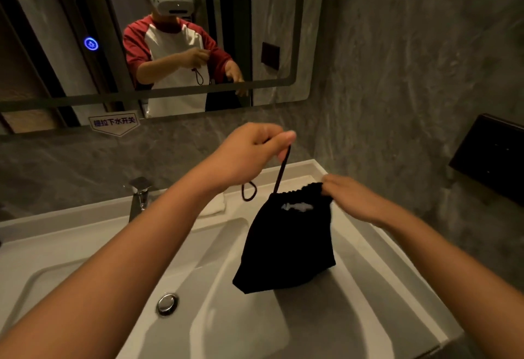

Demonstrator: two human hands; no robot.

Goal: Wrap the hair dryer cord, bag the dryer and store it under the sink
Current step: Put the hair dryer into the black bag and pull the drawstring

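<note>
A black cloth drawstring bag (286, 248) hangs above the right side of the white sink (85, 245), bulging with something inside; the hair dryer itself is hidden. My left hand (249, 154) is raised and pinches the bag's black drawstring (282, 170), whose loop dangles below my wrist. My right hand (354, 200) grips the gathered rim of the bag at its right top corner. A small white mark shows on the bag just under the rim.
A chrome faucet (140, 195) stands at the back left of the basin, and a chrome drain plug (168, 303) sits in its floor. A mirror (269, 32) hangs ahead. A dark box (493, 154) is fixed to the grey right wall.
</note>
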